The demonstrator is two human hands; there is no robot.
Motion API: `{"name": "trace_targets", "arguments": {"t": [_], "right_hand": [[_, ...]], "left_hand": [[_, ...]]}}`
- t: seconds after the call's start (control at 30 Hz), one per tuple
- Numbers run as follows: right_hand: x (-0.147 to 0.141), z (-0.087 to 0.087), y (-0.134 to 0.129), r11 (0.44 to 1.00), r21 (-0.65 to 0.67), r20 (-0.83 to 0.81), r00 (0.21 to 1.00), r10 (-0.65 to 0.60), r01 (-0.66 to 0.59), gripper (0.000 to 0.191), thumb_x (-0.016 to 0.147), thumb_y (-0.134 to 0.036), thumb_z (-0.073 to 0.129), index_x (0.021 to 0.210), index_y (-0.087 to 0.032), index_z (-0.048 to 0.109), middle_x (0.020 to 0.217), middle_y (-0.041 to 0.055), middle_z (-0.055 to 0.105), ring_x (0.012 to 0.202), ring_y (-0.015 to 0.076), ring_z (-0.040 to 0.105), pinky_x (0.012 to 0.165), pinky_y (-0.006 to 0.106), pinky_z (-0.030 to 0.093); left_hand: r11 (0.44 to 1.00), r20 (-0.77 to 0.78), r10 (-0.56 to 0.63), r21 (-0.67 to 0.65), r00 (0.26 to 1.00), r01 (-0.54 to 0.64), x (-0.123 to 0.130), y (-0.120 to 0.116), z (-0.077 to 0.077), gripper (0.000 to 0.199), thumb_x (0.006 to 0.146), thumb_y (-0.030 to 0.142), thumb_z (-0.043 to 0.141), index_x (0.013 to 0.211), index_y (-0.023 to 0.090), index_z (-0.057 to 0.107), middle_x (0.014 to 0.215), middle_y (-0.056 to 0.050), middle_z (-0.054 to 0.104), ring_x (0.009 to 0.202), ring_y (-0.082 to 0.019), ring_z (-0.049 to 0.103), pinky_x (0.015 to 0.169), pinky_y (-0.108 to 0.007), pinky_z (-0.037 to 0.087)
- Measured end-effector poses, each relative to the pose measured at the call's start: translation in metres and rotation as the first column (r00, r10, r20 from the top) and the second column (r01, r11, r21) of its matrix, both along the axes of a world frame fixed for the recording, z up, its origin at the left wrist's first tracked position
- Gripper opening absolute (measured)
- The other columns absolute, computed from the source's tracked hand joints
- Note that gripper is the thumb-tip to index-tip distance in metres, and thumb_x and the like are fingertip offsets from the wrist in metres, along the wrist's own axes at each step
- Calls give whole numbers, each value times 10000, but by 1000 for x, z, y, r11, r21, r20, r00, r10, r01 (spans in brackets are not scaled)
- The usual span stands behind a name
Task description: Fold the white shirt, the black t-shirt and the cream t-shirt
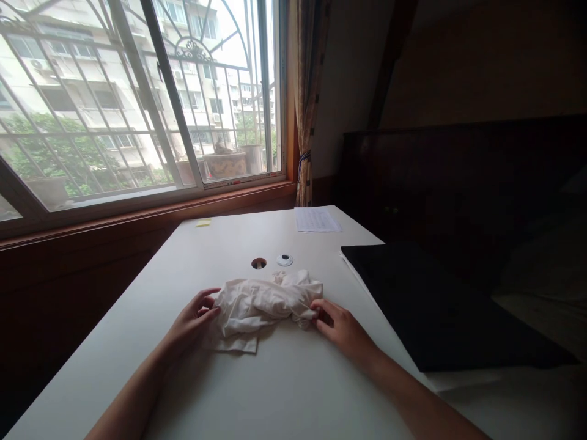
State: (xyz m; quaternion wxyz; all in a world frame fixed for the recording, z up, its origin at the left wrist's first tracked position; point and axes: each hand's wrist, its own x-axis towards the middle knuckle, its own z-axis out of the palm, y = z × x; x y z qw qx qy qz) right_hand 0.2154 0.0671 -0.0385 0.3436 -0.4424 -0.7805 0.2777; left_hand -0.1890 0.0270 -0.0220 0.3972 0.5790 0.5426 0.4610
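A crumpled white cloth (266,302) lies bunched across the white table, with one flat corner spread toward me at its lower left. Whether it is a garment cannot be made out from its folds. My left hand (199,311) is at the cloth's left end, fingers curled and thumb closed on its edge. At the opposite end, my right hand (339,324) pinches a fold between thumb and fingers. Some fingertips of both hands are partly hidden by the fabric.
Beyond the cloth, the table (284,391) has a round hole (259,263) and a white ring-shaped cap (285,260). Printed papers (318,219) and yellow sticky notes (203,223) lie at the far edge. A black sheet (440,311) covers the right side. A barred window (220,91) stands behind.
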Motion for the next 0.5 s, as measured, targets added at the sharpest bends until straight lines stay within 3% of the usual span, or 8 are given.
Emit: {"name": "trace_targets", "arguments": {"t": [0.13, 0.2, 0.3, 0.4, 0.5], "right_hand": [[2, -1, 2, 1000, 20, -11, 1000, -22, 22, 156, 875, -224, 576, 966, -250, 700, 978, 35, 744, 918, 248, 700, 862, 374, 548], [3, 2, 1, 998, 22, -33, 998, -59, 60, 163, 888, -244, 567, 965, -245, 710, 936, 33, 751, 880, 247, 705, 827, 365, 550], [6, 9, -1, 984, 30, -110, 979, -171, 175, 182, 910, -303, 573, 965, -227, 729, 865, 37, 750, 750, 231, 700, 708, 335, 543], [11, 19, -6, 951, 66, -215, 935, -281, 301, 194, 918, -370, 620, 960, -227, 743, 761, 18, 723, 629, 204, 666, 629, 313, 512], [18, 25, -12, 897, 123, -331, 870, -366, 424, 190, 932, -411, 647, 975, -247, 735, 682, -10, 685, 649, 199, 666, 671, 309, 508]], "left_hand": [[998, 86, 35, 44, 996, -39, 6, -2, 4, 507, 863, 528, 738, 1269, 246, 623, 961, -28, 633, 870, -206, 645, 712, -298, 525], [983, 130, 121, 120, 984, -136, 3, 0, 3, 454, 849, 508, 757, 1191, 227, 657, 924, -20, 618, 835, -188, 630, 689, -277, 508], [918, 256, 294, 192, 921, -347, -9, 4, 3, 396, 807, 464, 785, 1087, 214, 658, 827, 4, 608, 664, -132, 552, 566, -230, 435], [791, 355, 477, 226, 804, -569, -22, 0, 15, 356, 733, 367, 796, 1005, 216, 624, 769, 16, 620, 619, -131, 532, 527, -218, 418], [562, 311, 679, 363, 665, -743, -28, -13, 35, 291, 724, 290, 746, 964, 200, 609, 776, 9, 621, 692, -154, 570, 585, -238, 461]]}}
